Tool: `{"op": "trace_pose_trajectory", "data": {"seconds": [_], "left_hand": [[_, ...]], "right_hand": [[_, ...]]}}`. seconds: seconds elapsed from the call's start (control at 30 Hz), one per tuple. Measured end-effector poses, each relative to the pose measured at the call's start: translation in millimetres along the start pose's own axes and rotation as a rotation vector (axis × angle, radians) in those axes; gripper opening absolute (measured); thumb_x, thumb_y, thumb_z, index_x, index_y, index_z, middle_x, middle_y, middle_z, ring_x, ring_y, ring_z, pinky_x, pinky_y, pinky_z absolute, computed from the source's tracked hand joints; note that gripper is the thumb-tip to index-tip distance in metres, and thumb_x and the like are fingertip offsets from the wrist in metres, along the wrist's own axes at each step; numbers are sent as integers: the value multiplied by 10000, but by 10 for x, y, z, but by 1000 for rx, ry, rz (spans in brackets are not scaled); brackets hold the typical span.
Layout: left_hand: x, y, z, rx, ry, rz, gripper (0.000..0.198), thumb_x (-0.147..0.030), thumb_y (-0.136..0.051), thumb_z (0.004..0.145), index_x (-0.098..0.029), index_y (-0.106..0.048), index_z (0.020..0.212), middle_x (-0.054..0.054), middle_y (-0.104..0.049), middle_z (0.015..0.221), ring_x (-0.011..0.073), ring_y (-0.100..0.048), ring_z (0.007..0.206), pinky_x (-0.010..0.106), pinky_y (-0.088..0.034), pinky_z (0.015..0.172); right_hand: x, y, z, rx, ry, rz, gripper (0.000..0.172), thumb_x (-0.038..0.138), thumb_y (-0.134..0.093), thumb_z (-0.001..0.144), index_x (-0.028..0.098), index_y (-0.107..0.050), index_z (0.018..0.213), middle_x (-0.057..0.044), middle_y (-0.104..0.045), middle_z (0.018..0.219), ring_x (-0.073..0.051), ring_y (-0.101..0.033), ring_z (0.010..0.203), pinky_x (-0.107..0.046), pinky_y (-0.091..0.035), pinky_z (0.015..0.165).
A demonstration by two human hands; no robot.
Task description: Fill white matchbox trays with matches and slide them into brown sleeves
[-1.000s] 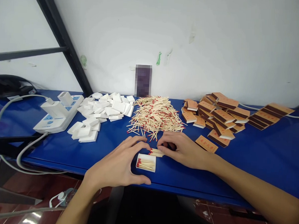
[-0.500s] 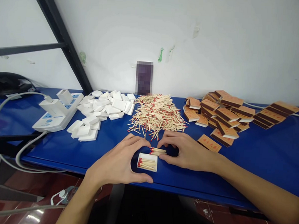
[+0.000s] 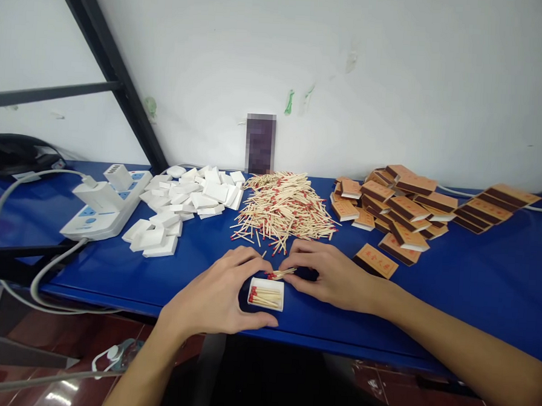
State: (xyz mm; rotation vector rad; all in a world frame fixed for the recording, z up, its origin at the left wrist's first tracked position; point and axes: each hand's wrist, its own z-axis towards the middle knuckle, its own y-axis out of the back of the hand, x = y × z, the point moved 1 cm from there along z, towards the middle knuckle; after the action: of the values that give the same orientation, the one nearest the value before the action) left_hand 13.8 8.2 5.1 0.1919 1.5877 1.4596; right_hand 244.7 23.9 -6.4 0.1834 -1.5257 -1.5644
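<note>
A small white tray [image 3: 265,307] with several red-tipped matches [image 3: 267,295] inside lies near the table's front edge. My left hand [image 3: 230,292] curves around the tray's left side, thumb and fingers apart, its fingertips close to the match heads. My right hand [image 3: 324,275] pinches a small bundle of matches [image 3: 280,274] just above the tray's back edge, heads pointing left. Behind both hands lies a large heap of loose matches [image 3: 286,207].
White empty trays [image 3: 199,190] are piled on the left beside a power strip [image 3: 107,209] with plugs and cables. Orange-brown matchbox sleeves [image 3: 407,210] lie heaped on the right, one [image 3: 377,260] near my right forearm. A pixelated dark object [image 3: 260,143] stands against the wall.
The matches in my right hand have moved slightly left and tilted, and the bundle looks narrower. My left hand has stayed nearly in place around the tray.
</note>
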Motion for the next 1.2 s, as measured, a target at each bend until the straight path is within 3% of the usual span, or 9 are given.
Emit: {"op": "trace_pose_trajectory", "data": {"seconds": [0.2,0.37,0.63,0.9,1.0,1.13,1.2], "left_hand": [[4,-45,-15,-5,-25,-14,499,-438,-792,782,-260,-564,1189,51,-571,1280,253,-545,1201,391,-444,1053],[-9,-40,-14,7,-62,-89,411,-358,-782,804,-252,-562,1135,58,-521,1369,244,-540,1247,358,-446,1070],[15,-50,-21,-25,-65,-60,390,-343,-773,817,-259,-537,1115,41,-499,1388,228,-471,1320,352,-401,1113],[17,-53,-15,-84,-78,-80,428,-313,-774,808,-250,-533,1157,26,-545,1298,182,-549,1206,285,-432,1054],[0,-42,-10,-84,-85,-62,467,-312,-781,799,-249,-539,1193,21,-573,1251,186,-549,1169,291,-429,1038],[-12,-29,-11,-48,-65,-19,473,-347,-787,788,-259,-552,1188,11,-610,1139,208,-537,1089,337,-433,978],[-10,-27,-15,-39,-45,-3,428,-356,-782,788,-259,-559,1140,2,-616,1092,210,-537,1039,361,-417,969]], "right_hand": [[-17,-41,5,-19,37,-18,183,294,-554,978,220,-716,1016,-35,-615,902,-157,-598,807,-282,-450,702],[-25,-60,11,-27,42,-23,186,293,-548,982,213,-688,1075,-39,-623,913,-160,-598,811,-279,-448,696],[-17,-48,13,-15,15,-78,301,352,-513,1000,203,-649,1223,-57,-608,943,-180,-602,830,-300,-462,709],[-9,-50,4,8,-4,-29,231,346,-501,1002,202,-678,1041,-49,-592,964,-168,-585,846,-300,-448,747],[20,-21,25,24,-76,-14,194,342,-531,975,202,-665,991,-42,-600,957,-166,-576,835,-291,-432,724],[122,89,120,155,-233,-58,57,244,-652,825,204,-654,865,-9,-640,843,-168,-579,789,-268,-393,660],[193,154,196,237,-268,-131,85,203,-672,751,198,-659,835,-9,-659,807,-170,-588,750,-259,-366,615]]}}
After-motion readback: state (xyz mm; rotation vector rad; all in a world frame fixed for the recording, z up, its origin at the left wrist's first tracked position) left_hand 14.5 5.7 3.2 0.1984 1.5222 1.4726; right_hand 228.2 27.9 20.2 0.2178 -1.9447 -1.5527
